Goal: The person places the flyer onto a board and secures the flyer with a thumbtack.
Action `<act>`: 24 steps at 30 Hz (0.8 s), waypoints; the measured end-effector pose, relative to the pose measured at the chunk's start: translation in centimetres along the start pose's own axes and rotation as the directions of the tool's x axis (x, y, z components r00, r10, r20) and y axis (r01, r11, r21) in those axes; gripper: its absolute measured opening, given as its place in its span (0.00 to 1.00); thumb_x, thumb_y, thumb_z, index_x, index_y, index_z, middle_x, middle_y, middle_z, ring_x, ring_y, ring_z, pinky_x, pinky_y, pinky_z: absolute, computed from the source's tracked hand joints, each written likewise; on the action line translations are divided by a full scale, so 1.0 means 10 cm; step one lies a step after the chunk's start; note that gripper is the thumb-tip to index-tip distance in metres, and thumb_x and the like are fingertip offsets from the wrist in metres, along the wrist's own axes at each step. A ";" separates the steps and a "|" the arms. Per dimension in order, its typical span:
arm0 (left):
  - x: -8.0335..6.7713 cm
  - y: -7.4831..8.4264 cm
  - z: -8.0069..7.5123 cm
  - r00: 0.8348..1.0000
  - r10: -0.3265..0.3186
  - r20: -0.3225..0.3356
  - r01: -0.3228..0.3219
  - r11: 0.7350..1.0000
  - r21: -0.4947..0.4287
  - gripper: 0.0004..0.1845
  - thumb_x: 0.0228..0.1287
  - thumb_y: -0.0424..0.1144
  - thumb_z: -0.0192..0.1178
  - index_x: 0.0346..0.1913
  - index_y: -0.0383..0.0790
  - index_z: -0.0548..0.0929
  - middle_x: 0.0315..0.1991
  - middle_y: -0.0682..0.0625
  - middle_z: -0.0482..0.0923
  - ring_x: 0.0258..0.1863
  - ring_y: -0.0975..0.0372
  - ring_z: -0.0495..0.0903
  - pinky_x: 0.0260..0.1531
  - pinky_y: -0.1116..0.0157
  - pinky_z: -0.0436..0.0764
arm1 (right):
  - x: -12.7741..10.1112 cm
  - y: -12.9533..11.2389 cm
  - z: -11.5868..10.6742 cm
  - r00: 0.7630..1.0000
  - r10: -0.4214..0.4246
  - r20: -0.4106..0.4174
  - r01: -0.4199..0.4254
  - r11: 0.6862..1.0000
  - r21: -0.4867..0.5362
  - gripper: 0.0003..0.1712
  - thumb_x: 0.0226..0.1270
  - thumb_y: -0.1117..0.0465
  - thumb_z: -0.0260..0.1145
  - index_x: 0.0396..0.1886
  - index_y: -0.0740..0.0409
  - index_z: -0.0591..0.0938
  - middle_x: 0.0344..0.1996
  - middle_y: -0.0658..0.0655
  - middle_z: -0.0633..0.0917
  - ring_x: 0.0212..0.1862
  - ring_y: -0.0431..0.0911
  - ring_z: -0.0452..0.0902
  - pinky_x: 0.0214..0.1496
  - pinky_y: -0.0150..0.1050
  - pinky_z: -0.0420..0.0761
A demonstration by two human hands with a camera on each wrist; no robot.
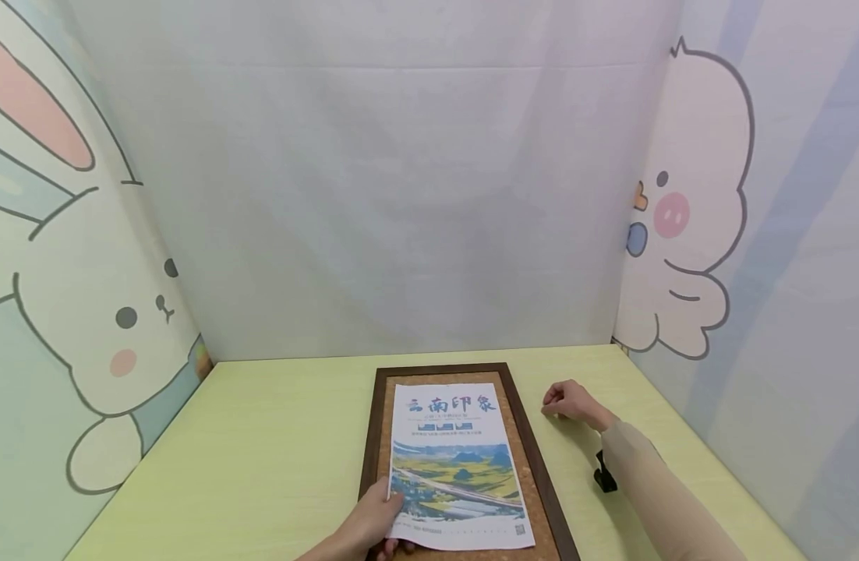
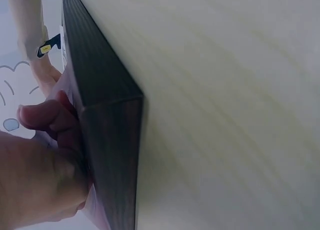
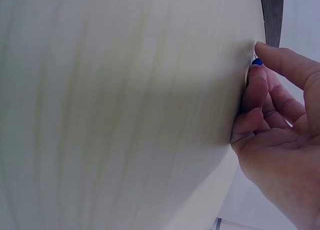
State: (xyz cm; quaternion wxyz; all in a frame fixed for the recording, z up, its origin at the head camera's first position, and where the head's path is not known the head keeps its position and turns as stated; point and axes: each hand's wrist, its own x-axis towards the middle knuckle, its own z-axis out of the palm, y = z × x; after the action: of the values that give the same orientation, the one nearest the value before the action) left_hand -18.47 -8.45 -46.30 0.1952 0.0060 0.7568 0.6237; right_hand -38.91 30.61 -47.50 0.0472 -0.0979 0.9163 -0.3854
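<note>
A: Poster (image 1: 457, 460) is seen lying flat on the cork board (image 1: 535, 460), inside its dark wooden frame (image 1: 370, 436), mid-bench (image 1: 261, 436). Why is it pinned down at the near left corner?

B: Likely so the sheet is kept square on the cork. The left hand (image 1: 365, 527) is laid over that corner, thumb on the paper. From the left wrist view, fingers (image 2: 47, 115) are curled round the frame's edge (image 2: 107, 140), so paper and frame look to be clamped together.

A: And the right hand (image 1: 570, 403)?

B: Rested on the bench just right of the frame's far end, apart from it. Its fingers (image 3: 260, 89) are curled in, and a small blue thing (image 3: 256, 62), perhaps a pin head, is pinched at the tips against the bench. What it is cannot be told for certain.

A: Poster relative to the grips?

B: Its near left corner is under the left grip; the rest stretches away from it. The right grip is beside the far right corner, not touching paper.

A: Anything else noted?

B: A black clip (image 1: 603, 474) near the right forearm.
</note>
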 end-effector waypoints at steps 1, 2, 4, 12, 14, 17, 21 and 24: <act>0.00 0.00 0.00 1.000 -0.002 0.000 0.002 1.000 0.003 0.15 0.77 0.36 0.36 0.56 0.29 0.65 0.18 0.47 0.80 0.06 0.70 0.63 0.07 0.75 0.64 | 0.00 0.00 0.00 1.000 0.001 -0.002 -0.001 1.000 -0.002 0.07 0.57 0.66 0.70 0.31 0.65 0.81 0.22 0.51 0.79 0.23 0.41 0.70 0.26 0.34 0.72; 0.00 0.00 0.00 1.000 0.002 0.003 -0.002 1.000 0.005 0.15 0.77 0.36 0.36 0.56 0.29 0.65 0.18 0.47 0.80 0.06 0.70 0.64 0.07 0.75 0.64 | -0.01 0.00 0.00 1.000 0.003 -0.004 -0.003 1.000 -0.001 0.07 0.57 0.65 0.70 0.31 0.65 0.81 0.22 0.51 0.79 0.23 0.41 0.70 0.26 0.34 0.72; -0.01 0.00 0.01 1.000 0.002 0.011 -0.003 1.000 0.008 0.16 0.77 0.36 0.36 0.57 0.29 0.66 0.18 0.47 0.80 0.07 0.70 0.64 0.07 0.75 0.64 | -0.02 -0.01 -0.01 1.000 -0.004 -0.003 0.004 1.000 -0.002 0.08 0.57 0.65 0.70 0.31 0.65 0.81 0.22 0.52 0.79 0.23 0.40 0.70 0.25 0.33 0.72; -0.04 0.02 -0.05 0.991 0.048 0.122 -0.054 0.998 0.043 0.17 0.76 0.34 0.39 0.62 0.31 0.67 0.18 0.48 0.81 0.07 0.70 0.68 0.08 0.76 0.66 | -0.04 -0.01 -0.03 0.999 -0.042 0.008 0.042 0.999 -0.011 0.07 0.58 0.65 0.69 0.31 0.66 0.81 0.22 0.53 0.80 0.23 0.39 0.70 0.26 0.32 0.73; -0.04 0.05 -0.11 0.985 0.065 0.158 -0.086 0.988 0.132 0.17 0.75 0.35 0.43 0.60 0.31 0.68 0.16 0.48 0.80 0.06 0.71 0.68 0.06 0.75 0.65 | -0.04 0.01 -0.03 0.999 -0.050 0.007 0.050 0.999 -0.015 0.08 0.58 0.65 0.69 0.32 0.67 0.81 0.23 0.54 0.80 0.23 0.39 0.71 0.26 0.33 0.73; -0.04 0.12 -0.23 0.978 0.094 0.184 -0.148 0.942 0.301 0.17 0.72 0.37 0.51 0.55 0.28 0.68 0.17 0.48 0.77 0.08 0.70 0.68 0.06 0.73 0.62 | -0.04 0.01 -0.02 0.999 -0.052 0.003 0.052 0.999 -0.009 0.08 0.57 0.66 0.70 0.32 0.67 0.81 0.23 0.54 0.81 0.23 0.40 0.71 0.26 0.33 0.73; 0.01 0.23 -0.37 0.972 0.176 0.156 -0.232 0.831 0.505 0.16 0.67 0.40 0.58 0.44 0.31 0.67 0.18 0.53 0.68 0.12 0.67 0.62 0.11 0.70 0.58 | -0.04 0.01 -0.01 0.999 -0.052 -0.014 0.052 0.999 -0.009 0.07 0.57 0.66 0.70 0.31 0.66 0.82 0.23 0.54 0.81 0.24 0.41 0.71 0.26 0.34 0.73; 0.09 0.26 -0.42 0.952 0.262 0.156 -0.302 0.728 0.615 0.16 0.64 0.44 0.61 0.41 0.35 0.70 0.21 0.54 0.67 0.17 0.64 0.62 0.16 0.69 0.60 | -0.04 0.01 0.00 0.998 -0.067 -0.020 0.067 0.998 -0.012 0.06 0.57 0.66 0.70 0.31 0.66 0.82 0.23 0.54 0.81 0.24 0.42 0.71 0.26 0.34 0.73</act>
State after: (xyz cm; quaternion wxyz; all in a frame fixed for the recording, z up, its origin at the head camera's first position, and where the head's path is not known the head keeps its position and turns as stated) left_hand -21.18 -11.65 -43.52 0.1069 0.2043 0.9061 0.3547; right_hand -38.49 30.76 -47.58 0.0244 -0.1248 0.9152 -0.3825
